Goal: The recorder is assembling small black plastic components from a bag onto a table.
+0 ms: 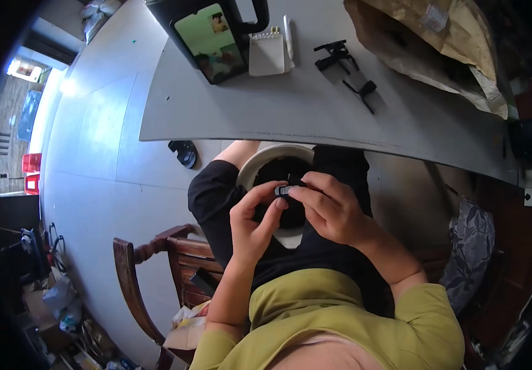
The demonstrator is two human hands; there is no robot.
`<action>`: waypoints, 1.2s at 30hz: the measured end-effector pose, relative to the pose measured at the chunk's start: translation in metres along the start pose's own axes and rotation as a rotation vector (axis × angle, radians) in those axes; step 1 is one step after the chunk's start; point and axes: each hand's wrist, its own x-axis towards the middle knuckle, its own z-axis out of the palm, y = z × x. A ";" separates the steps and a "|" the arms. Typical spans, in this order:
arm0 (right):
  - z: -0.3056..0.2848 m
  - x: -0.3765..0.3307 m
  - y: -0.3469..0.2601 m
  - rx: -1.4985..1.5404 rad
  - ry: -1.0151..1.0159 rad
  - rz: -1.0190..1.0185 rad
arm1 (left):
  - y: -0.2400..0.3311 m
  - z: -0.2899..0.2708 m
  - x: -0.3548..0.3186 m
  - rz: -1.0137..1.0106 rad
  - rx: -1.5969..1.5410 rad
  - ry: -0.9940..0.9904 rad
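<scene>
Between my two hands is a small black-and-grey part (282, 191), too small in view to tell its kind. My left hand (255, 217) pinches its left side between thumb and forefinger. On its right side, my right hand (335, 208) closes its thumb and fingers, hiding part of it. Below the hands, a cream-coloured bucket (248, 169) stands between my knees with dark contents that I cannot make out singly. Several black plastic pieces with thin arms (338, 57) lie on the grey table (216, 117) beyond.
A phone with a lit screen (211, 43) leans on a dark, handled container. Beside it lie a small spiral notepad (268, 54) and a white pen (288, 37). An open brown paper bag (445, 49) takes up the table's right. A wooden chair (145, 290) stands at my left.
</scene>
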 end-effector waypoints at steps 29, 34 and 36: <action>0.020 -0.021 -0.033 0.390 -0.043 0.480 | -0.017 0.010 -0.032 -0.043 -0.269 -0.187; 0.027 -0.022 -0.039 0.209 -0.065 0.241 | -0.012 -0.002 -0.036 -0.065 -0.366 -0.181; 0.034 -0.022 -0.042 0.094 -0.046 0.135 | -0.007 -0.010 -0.039 -0.024 -0.286 -0.149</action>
